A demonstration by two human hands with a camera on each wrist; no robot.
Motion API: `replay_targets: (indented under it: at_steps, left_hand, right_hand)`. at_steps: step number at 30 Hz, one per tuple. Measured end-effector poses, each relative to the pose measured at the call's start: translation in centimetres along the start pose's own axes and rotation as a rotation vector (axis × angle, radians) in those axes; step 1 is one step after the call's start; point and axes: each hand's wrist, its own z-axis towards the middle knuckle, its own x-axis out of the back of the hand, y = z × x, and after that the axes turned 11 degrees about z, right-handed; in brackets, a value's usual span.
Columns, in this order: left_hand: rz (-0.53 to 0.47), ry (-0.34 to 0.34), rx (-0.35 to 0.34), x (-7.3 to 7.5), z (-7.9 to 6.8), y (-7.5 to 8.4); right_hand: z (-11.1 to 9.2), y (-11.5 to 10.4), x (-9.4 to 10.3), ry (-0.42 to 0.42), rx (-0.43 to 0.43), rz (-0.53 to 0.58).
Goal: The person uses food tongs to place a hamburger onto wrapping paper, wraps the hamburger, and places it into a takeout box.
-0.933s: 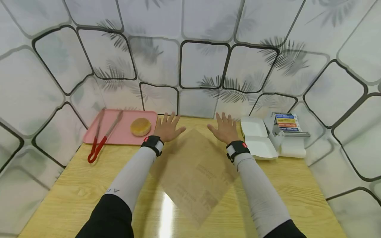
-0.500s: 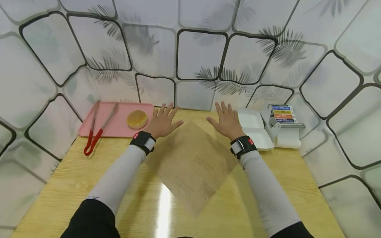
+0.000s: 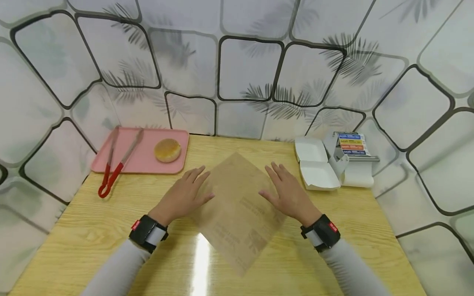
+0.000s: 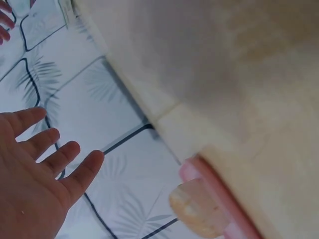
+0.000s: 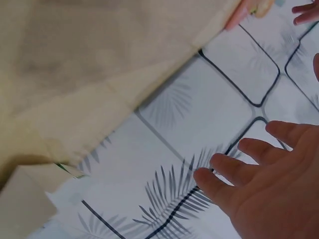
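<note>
Head view: left hand (image 3: 184, 197) and right hand (image 3: 289, 194) flat, fingers spread, on left and right corners of brown paper sheet (image 3: 237, 209) mid-table. Far left, bun (image 3: 168, 149) and tongs (image 3: 112, 170) on pink tray (image 3: 144, 162); far right, white box (image 3: 314, 167).

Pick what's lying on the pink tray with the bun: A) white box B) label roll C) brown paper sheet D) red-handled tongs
D: the tongs lie across the left side of the pink tray, handles overhanging its front edge, beside the bun.
</note>
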Motion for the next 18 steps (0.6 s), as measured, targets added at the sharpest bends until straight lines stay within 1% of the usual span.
replay_targets:
  at_steps: [4, 6, 8, 11, 14, 16, 18]
  left_hand:
    - [-0.014, -0.040, 0.011, -1.4, -1.9, 0.2]
    - [-0.019, -0.063, 0.004, -1.8, -2.4, 0.4]
    - [-0.026, -0.097, -0.002, -2.1, -2.7, 0.7]
    - [-0.015, -0.180, -0.005, -2.2, -2.8, 1.2]
    - [0.035, -0.254, -0.014, -2.1, -2.6, 1.7]
    - [0.083, -0.278, -0.028, -2.0, -2.3, 2.0]
    - [0.115, -0.287, -0.038, -1.9, -2.0, 2.2]
  right_hand:
    - [-1.6, 0.5, -1.4, -0.056, -0.034, 0.028]
    - [-2.1, 1.0, -2.1, -0.091, -0.036, 0.021]
    - [-2.4, 1.5, -2.8, -0.130, -0.018, 0.003]
    - [-2.8, 2.2, -3.8, -0.202, -0.041, -0.023]
    - [-3.1, 2.6, -4.4, -0.268, -0.110, -0.025]
    - [-3.3, 2.7, -4.6, -0.289, -0.136, -0.024]
    - [-3.5, 2.7, -4.7, -0.292, -0.135, -0.038]
